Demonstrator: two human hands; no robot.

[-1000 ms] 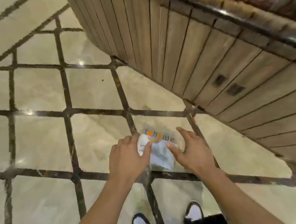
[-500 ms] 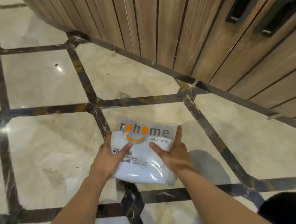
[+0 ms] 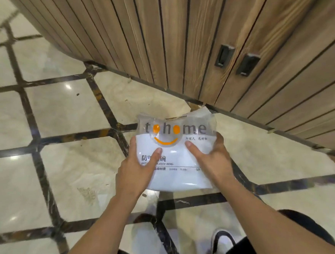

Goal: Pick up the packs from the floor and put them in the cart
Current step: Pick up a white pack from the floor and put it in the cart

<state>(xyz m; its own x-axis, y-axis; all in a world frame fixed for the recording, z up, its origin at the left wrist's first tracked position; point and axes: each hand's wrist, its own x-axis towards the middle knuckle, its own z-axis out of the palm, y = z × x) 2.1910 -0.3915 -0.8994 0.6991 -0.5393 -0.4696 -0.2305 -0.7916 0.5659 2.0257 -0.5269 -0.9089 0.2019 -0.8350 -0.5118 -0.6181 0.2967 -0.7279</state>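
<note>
Shop: marble floor (image 3: 66, 114), wooden counter (image 3: 176, 37)

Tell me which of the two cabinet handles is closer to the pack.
The left handle, the one nearer the slatted panels. The right handle sits farther along the cabinet from the pack.

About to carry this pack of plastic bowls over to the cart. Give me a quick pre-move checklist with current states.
1. Left hand grips the pack of plastic bowls, thumb on top: ok.
2. Right hand grips the other side, thumb on top: ok.
3. Pack off the marble floor: looks lifted, ok.
4. Pack's plastic wrap intact: no tear visible, underside cannot tell.
5. Cart location: not in view, cannot tell.
6. Wooden cabinet close ahead, apart from the pack: ok, but turn with care.
</note>
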